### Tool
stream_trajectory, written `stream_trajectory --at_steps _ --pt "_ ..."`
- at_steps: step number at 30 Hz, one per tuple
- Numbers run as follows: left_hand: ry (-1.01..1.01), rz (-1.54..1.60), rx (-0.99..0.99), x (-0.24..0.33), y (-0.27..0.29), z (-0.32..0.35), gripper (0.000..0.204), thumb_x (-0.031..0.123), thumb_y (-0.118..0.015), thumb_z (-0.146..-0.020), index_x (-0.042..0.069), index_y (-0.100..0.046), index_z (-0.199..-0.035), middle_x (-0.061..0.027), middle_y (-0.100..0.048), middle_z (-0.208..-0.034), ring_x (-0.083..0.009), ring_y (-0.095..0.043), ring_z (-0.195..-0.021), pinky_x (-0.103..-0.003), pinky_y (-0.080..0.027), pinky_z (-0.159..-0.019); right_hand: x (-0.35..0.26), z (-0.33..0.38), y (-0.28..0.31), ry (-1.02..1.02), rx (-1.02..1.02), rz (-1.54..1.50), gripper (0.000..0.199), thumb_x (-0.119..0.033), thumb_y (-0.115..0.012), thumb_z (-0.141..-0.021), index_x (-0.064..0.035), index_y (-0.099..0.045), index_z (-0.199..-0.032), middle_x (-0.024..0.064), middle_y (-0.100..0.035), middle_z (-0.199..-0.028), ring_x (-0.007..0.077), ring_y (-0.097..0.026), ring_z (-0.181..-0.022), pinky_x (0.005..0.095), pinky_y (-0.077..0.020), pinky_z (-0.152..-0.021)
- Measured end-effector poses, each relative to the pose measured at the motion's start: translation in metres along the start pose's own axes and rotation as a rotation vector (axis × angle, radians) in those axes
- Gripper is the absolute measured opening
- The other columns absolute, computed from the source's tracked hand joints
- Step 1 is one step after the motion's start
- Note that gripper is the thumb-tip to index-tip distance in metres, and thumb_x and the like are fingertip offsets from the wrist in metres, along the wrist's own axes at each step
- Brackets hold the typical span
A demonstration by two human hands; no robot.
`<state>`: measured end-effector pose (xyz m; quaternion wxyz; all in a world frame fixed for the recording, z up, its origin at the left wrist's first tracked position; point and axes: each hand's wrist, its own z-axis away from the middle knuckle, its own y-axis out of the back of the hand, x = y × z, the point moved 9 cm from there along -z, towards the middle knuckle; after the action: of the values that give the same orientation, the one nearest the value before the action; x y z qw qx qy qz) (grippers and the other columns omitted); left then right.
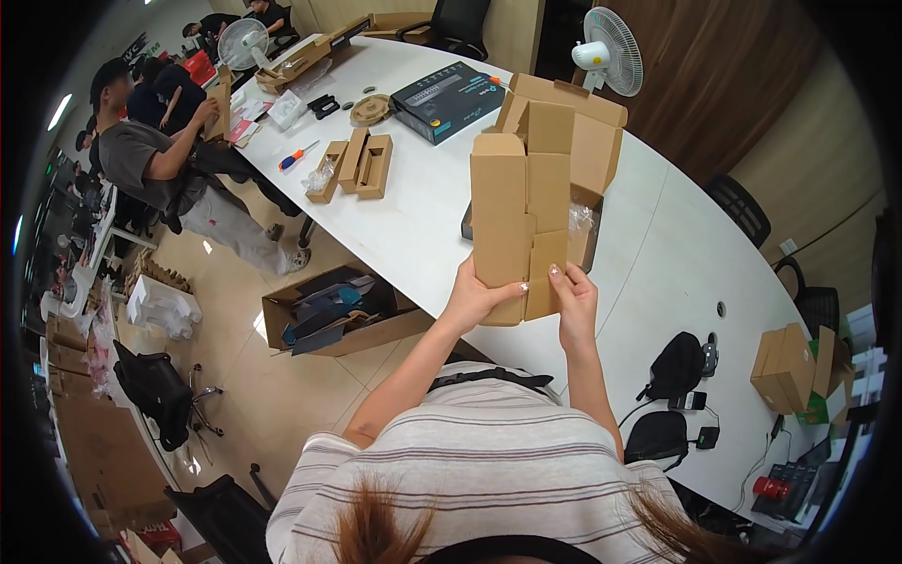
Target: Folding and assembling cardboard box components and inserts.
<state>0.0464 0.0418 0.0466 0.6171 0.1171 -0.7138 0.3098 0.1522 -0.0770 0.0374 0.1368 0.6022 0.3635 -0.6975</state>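
A folded piece of brown cardboard [501, 211] stands upright in front of me, with crease lines and a narrower panel along its right side. My left hand [476, 293] grips its lower left edge, thumb across the front. At the lower right edge, my right hand [573, 293] pinches the same cardboard between thumb and fingers. Behind it on the white table lies an open cardboard box [594, 127], its flaps raised and some clear plastic wrap [581, 222] inside; the cardboard I hold hides part of this box.
A black printed box [449, 101], small cardboard trays [366, 167] and a screwdriver [299, 155] lie on the table [413, 216]. Beside it on the floor is a carton of dark scraps [343, 310]. A person [155, 150] stands at left. Black pouches [675, 365] lie at right.
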Motion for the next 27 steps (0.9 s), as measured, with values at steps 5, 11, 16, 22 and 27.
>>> stream_trajectory --at_steps 5,11,16,22,27 --pt "-0.002 0.031 -0.104 0.006 -0.006 0.004 0.063 0.013 -0.079 -0.072 0.003 -0.046 -0.124 -0.0069 -0.058 -0.114 -0.0149 -0.054 -0.107 -0.033 -0.044 -0.095 -0.009 -0.005 0.007 0.018 0.015 0.005 0.024 -0.014 -0.061 -0.092 0.0042 -0.061 -0.107 0.0083 -0.068 -0.096 0.0088 -0.062 -0.085 0.0212 -0.0470 -0.077" --pt "0.004 0.111 -0.217 0.002 0.013 0.006 0.046 0.016 -0.076 -0.075 0.003 -0.055 -0.114 -0.0044 -0.062 -0.101 -0.0138 -0.058 -0.096 -0.032 -0.046 -0.088 -0.018 0.010 -0.015 0.189 -0.109 0.191 0.015 -0.007 -0.061 -0.090 0.0036 -0.061 -0.100 0.0054 -0.068 -0.089 0.0045 -0.059 -0.077 0.0179 -0.0450 -0.067" --pt "0.038 0.152 -0.001 0.002 0.020 0.006 0.033 0.011 -0.076 -0.076 0.001 -0.061 -0.104 -0.0053 -0.066 -0.096 -0.0127 -0.061 -0.087 -0.029 -0.050 -0.079 -0.027 0.021 -0.026 0.240 -0.033 0.365 0.012 -0.009 -0.063 -0.089 0.0033 -0.061 -0.092 0.0048 -0.067 -0.075 0.0035 -0.056 -0.065 0.0186 -0.0421 -0.056" --pt "-0.061 0.112 0.153 0.009 0.017 0.015 0.024 0.010 -0.074 -0.079 -0.001 -0.064 -0.098 -0.0067 -0.067 -0.090 -0.0129 -0.063 -0.080 -0.028 -0.052 -0.073 -0.040 0.028 -0.028 0.373 0.054 0.573 0.012 -0.011 -0.065 -0.087 0.0003 -0.062 -0.090 0.0068 -0.067 -0.070 0.0073 -0.058 -0.058 0.0220 -0.0429 -0.051" --pt "-0.137 0.000 0.317 0.001 0.025 0.019 0.018 0.012 -0.074 -0.080 -0.001 -0.067 -0.091 -0.0070 -0.068 -0.084 -0.0118 -0.063 -0.073 -0.027 -0.051 -0.067 -0.049 0.043 -0.046 0.541 0.106 0.905 0.011 -0.010 -0.066 -0.085 -0.0011 -0.060 -0.087 0.0115 -0.067 -0.069 0.0197 -0.066 -0.058 0.0296 -0.0488 -0.052"
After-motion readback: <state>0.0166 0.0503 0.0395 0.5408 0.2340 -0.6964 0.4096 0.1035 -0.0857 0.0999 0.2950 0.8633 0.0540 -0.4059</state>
